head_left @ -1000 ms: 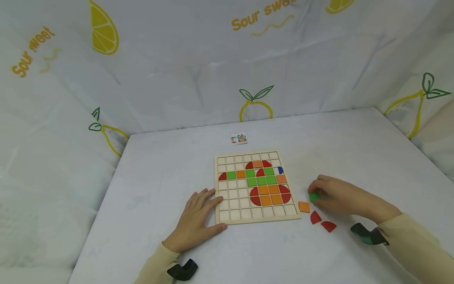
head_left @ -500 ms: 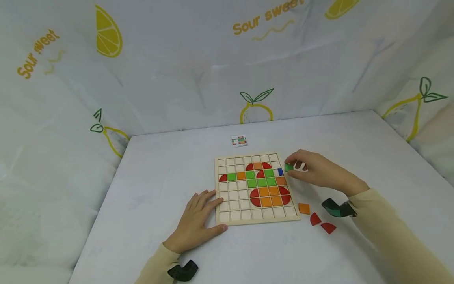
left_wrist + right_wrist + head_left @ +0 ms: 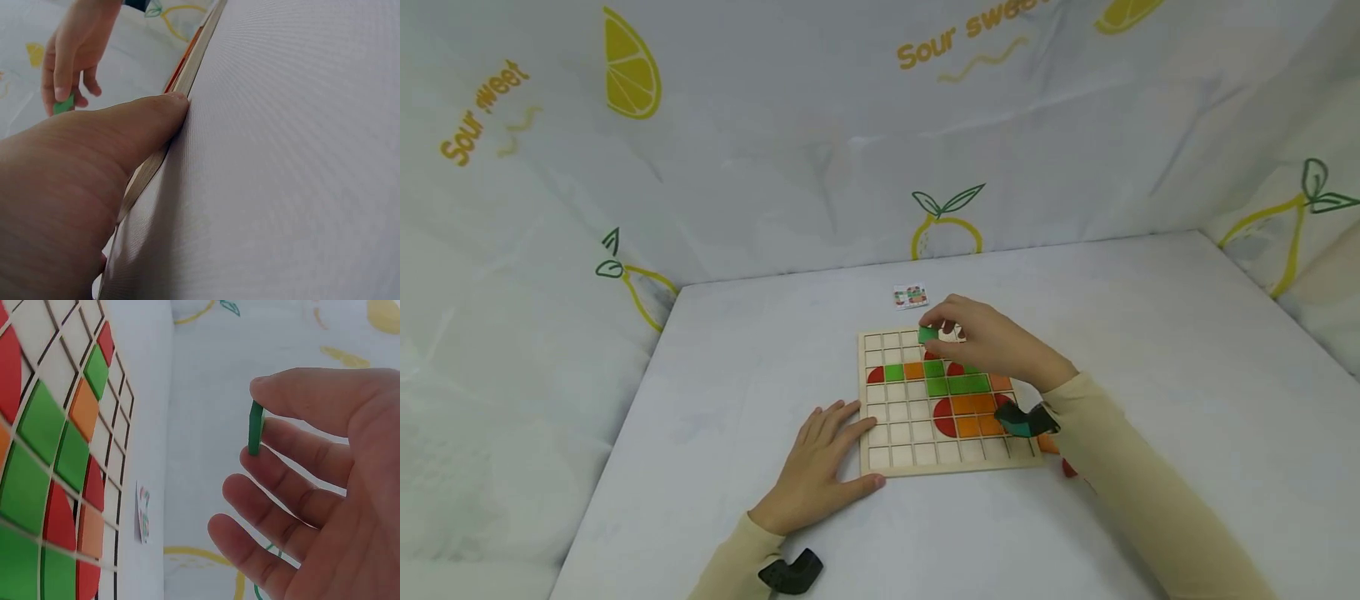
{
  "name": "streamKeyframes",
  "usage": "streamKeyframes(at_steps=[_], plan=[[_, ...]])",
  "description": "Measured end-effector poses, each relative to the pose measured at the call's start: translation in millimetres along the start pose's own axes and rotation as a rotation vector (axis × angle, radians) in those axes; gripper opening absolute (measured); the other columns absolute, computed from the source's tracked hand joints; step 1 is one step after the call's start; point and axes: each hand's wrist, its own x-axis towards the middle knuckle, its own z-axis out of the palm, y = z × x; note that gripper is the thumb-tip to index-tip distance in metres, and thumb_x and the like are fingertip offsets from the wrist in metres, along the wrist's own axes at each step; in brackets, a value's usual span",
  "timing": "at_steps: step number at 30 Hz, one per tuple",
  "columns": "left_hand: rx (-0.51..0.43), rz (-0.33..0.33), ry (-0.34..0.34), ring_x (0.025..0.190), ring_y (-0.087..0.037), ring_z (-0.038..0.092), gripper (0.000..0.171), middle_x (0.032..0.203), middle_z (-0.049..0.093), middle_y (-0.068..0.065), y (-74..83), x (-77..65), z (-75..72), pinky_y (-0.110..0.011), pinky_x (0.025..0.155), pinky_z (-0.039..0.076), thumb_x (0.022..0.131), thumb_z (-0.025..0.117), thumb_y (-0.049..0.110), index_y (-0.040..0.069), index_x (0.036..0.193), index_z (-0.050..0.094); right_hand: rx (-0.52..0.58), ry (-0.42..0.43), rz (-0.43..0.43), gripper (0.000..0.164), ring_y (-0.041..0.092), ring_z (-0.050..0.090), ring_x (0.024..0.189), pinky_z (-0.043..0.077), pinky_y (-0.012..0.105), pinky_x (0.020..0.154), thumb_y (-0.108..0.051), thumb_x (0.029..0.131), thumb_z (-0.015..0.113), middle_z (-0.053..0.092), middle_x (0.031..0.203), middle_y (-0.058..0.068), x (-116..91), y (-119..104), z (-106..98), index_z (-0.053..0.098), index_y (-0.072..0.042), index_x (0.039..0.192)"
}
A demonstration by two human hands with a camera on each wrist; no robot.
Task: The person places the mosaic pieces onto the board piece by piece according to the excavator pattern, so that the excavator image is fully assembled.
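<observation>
A wooden grid board (image 3: 898, 433) lies on the white table, some squares filled with green, orange and red tiles. My right hand (image 3: 992, 337) is over its far part, pinching a green square tile (image 3: 255, 428) between thumb and fingers. The tile is held on edge above the board in the right wrist view. My left hand (image 3: 820, 467) lies with fingers spread at the board's near left corner, its fingertips on the left edge and the thumb (image 3: 150, 119) along the near edge. My right hand and forearm cover the board's far right squares.
A small printed card (image 3: 911, 296) with a coloured pattern lies beyond the board. An orange tile (image 3: 1048, 445) and a red piece (image 3: 1069, 469) lie off the board's near right corner, partly hidden by my right sleeve. White cloth hangs behind the table.
My right hand picked up the green tile from the table right of the board and carried it left and away over the board's far side. My left hand stayed in place.
</observation>
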Motion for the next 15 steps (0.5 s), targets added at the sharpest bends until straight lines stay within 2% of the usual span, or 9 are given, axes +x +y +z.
streamKeyframes(at_steps=[6,15], plan=[[-0.004,0.013,-0.004,0.158,-0.028,0.018,0.076,0.166,0.030,-0.004,-0.1,0.1,-0.8,-0.051,0.131,0.010,0.091,0.066,0.060,0.022,0.153,0.045,-0.019,-0.020,-0.081,0.033,0.027,0.061,0.111,0.058,0.041,0.090,-0.027,0.097,0.069,0.065,0.118,0.005,16,-15,17,0.066,-0.011,0.125],[0.002,0.022,-0.001,0.158,-0.029,0.019,0.076,0.166,0.030,-0.005,-1.1,-0.7,-2.3,-0.051,0.131,0.009,0.091,0.065,0.060,0.021,0.153,0.045,-0.086,-0.103,-0.059,0.032,0.021,0.062,0.108,0.057,0.037,0.091,-0.030,0.098,0.066,0.065,0.114,0.001,29,-21,46,0.068,-0.014,0.126]])
